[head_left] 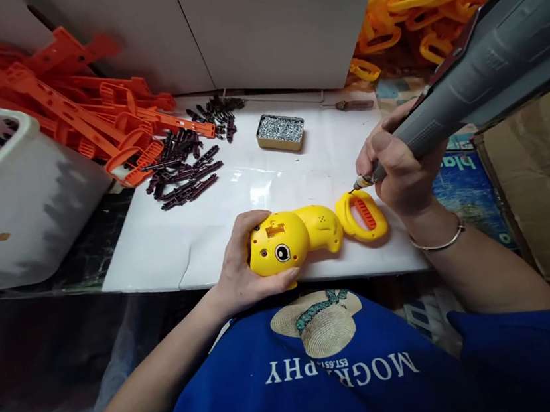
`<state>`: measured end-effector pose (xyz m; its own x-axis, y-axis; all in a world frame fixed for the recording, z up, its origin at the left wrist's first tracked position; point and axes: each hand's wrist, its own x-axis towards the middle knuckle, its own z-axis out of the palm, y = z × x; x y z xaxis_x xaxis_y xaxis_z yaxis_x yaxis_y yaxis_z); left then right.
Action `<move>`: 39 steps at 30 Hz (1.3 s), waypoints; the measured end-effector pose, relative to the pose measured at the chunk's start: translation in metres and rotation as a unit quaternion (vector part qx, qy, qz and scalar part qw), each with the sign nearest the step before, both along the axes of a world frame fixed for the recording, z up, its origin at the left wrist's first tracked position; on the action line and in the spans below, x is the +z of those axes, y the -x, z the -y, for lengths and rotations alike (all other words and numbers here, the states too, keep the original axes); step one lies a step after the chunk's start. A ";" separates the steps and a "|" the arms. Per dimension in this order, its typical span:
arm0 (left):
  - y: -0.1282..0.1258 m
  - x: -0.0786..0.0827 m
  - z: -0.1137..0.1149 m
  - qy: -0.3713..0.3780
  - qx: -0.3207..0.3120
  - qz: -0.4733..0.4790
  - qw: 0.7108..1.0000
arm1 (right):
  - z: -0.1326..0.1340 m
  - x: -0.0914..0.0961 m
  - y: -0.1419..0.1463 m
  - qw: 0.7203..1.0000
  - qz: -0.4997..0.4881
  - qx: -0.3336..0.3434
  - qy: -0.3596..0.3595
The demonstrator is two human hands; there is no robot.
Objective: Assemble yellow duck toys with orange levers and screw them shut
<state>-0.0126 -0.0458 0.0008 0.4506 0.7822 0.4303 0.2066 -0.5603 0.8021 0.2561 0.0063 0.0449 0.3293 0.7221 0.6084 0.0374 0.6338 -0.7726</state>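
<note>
My left hand (246,263) is wrapped around the round head of a yellow plastic toy (317,224), which lies on the white table (150,248) with a printed eye facing up. A yellow ring-shaped handle (381,219) with an orange ribbed insert sits at the toy's right end. My right hand (395,164) grips a grey electric screwdriver (479,74) near its nose. The driver slants down to the left, and its bit is at the upper edge of the handle. Whether the bit touches a screw there I cannot tell.
Behind the toy stands a small tin of screws (280,132). Dark plastic parts (185,170) and orange plastic pieces (87,109) are heaped at the left, beside a white bin (28,196). A thin hand screwdriver (355,104) lies at the back. Yellow-orange parts (410,2) are piled back right.
</note>
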 end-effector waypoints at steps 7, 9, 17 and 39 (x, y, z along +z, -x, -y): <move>-0.001 0.002 0.000 0.000 -0.010 0.001 1.000 | 0.000 0.011 -0.008 0.995 -0.019 -0.045 0.087; -0.001 0.004 0.000 0.042 -0.004 -0.002 0.999 | 0.002 0.011 -0.005 0.994 -0.007 -0.052 0.096; -0.001 0.006 -0.002 0.052 0.006 -0.010 0.999 | -0.006 0.002 -0.007 0.993 0.013 -0.065 0.095; 0.002 -0.001 -0.015 -0.034 -0.051 -0.008 0.998 | 0.008 0.006 -0.001 0.993 -0.041 -0.083 0.078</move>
<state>-0.0151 -0.0312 -0.0004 0.5333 0.7009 0.4736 0.1580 -0.6325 0.7582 0.2569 -0.0018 0.0506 0.4960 0.7368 0.4594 0.0641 0.4966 -0.8656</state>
